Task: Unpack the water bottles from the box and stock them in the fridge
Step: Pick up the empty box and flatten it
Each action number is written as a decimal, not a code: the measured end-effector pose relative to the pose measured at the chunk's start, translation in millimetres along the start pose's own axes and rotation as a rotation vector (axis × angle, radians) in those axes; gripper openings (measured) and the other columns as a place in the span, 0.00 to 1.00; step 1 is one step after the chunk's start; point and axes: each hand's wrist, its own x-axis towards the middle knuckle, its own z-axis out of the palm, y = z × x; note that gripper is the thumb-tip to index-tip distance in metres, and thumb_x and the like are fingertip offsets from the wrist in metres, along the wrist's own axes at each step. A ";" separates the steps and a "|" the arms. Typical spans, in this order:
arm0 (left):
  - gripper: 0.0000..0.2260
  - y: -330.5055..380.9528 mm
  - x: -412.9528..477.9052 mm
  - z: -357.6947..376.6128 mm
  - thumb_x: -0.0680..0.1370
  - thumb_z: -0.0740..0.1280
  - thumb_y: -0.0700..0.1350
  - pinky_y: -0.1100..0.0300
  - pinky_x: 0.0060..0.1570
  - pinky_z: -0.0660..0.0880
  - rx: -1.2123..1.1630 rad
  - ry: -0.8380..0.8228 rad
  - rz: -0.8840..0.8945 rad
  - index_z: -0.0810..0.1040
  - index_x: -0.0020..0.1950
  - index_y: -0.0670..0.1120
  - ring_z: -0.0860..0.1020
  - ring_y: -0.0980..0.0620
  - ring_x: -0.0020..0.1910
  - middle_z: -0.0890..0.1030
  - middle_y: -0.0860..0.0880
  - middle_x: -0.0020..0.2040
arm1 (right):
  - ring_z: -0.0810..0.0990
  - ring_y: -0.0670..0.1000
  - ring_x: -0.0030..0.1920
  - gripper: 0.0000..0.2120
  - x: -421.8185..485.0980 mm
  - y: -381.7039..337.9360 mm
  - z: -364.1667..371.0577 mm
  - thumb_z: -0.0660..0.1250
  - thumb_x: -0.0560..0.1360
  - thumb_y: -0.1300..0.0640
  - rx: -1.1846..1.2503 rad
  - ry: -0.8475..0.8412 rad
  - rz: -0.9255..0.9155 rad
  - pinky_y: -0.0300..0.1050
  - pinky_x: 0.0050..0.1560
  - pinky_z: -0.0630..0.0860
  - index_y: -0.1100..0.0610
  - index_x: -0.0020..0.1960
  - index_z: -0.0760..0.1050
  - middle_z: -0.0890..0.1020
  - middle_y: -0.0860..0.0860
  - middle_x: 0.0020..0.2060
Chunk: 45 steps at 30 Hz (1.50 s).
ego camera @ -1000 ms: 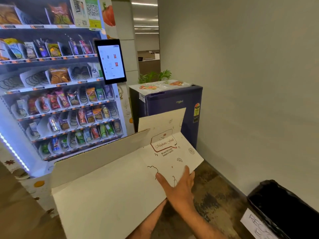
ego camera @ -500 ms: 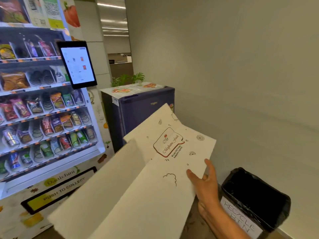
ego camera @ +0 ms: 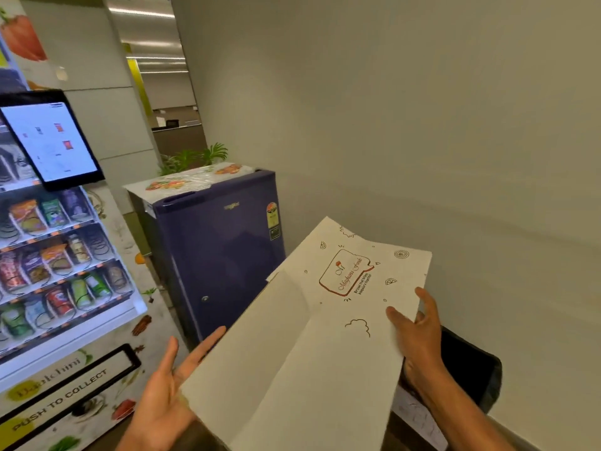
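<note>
The flattened white box (ego camera: pixel 292 369) is held tilted between both hands. The left hand (ego camera: pixel 162 395) is palm up, its fingers (ego camera: pixel 205 346) straight and spread, touching the box's lower left edge. The right hand (ego camera: pixel 419 346) pinches the right edge, thumb on the printed face and the other fingers behind. The purple fridge (ego camera: pixel 221 255), door closed, stands beyond the left fingers. A black bin (ego camera: pixel 468 369) sits below the right fingers. A vending machine (ego camera: pixel 65 288) stands left of the left fingers.

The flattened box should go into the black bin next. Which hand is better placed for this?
Probably the right. The right hand pinches the flattened box at its right edge, close by the black bin. The left hand is open at the far edge.
</note>
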 end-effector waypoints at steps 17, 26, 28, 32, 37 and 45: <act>0.21 -113.0 259.8 77.1 0.77 0.75 0.40 0.41 0.55 0.83 0.821 0.654 -0.138 0.78 0.69 0.48 0.87 0.42 0.52 0.87 0.44 0.55 | 0.82 0.50 0.54 0.35 136.7 -41.8 -110.1 0.71 0.76 0.60 -0.127 0.049 -0.154 0.44 0.49 0.79 0.39 0.74 0.57 0.81 0.51 0.55; 0.17 -122.2 349.3 58.4 0.76 0.76 0.41 0.58 0.44 0.83 0.990 0.601 -0.085 0.81 0.63 0.52 0.87 0.51 0.50 0.87 0.51 0.54 | 0.84 0.48 0.53 0.22 187.0 -43.6 -126.6 0.71 0.75 0.64 -0.078 0.064 -0.166 0.45 0.52 0.81 0.51 0.66 0.72 0.85 0.45 0.53; 0.15 -120.7 367.8 46.9 0.75 0.77 0.40 0.59 0.45 0.83 1.028 0.573 -0.104 0.83 0.61 0.51 0.87 0.53 0.48 0.88 0.53 0.51 | 0.84 0.49 0.53 0.18 200.6 -38.9 -129.0 0.70 0.76 0.64 -0.078 0.074 -0.155 0.48 0.54 0.80 0.53 0.64 0.74 0.85 0.47 0.53; 0.14 -115.4 411.1 19.4 0.76 0.75 0.39 0.53 0.52 0.84 1.021 0.516 -0.158 0.83 0.61 0.47 0.87 0.51 0.51 0.88 0.51 0.53 | 0.84 0.53 0.54 0.14 227.2 -25.6 -128.1 0.69 0.77 0.64 -0.111 0.095 -0.138 0.50 0.55 0.80 0.56 0.61 0.75 0.85 0.50 0.53; 0.14 -119.6 472.6 -5.1 0.76 0.74 0.37 0.56 0.47 0.85 0.848 0.449 -0.187 0.81 0.61 0.46 0.86 0.48 0.54 0.87 0.47 0.56 | 0.84 0.52 0.53 0.12 255.5 -15.6 -120.9 0.67 0.78 0.64 -0.149 0.122 -0.147 0.40 0.49 0.81 0.58 0.60 0.74 0.85 0.49 0.52; 0.13 -144.8 556.1 -44.3 0.78 0.75 0.42 0.48 0.61 0.81 0.703 0.458 -0.248 0.83 0.62 0.44 0.84 0.48 0.57 0.87 0.49 0.55 | 0.82 0.46 0.58 0.17 293.2 7.1 -139.5 0.67 0.77 0.67 -0.228 0.151 -0.112 0.39 0.55 0.79 0.56 0.64 0.73 0.83 0.47 0.58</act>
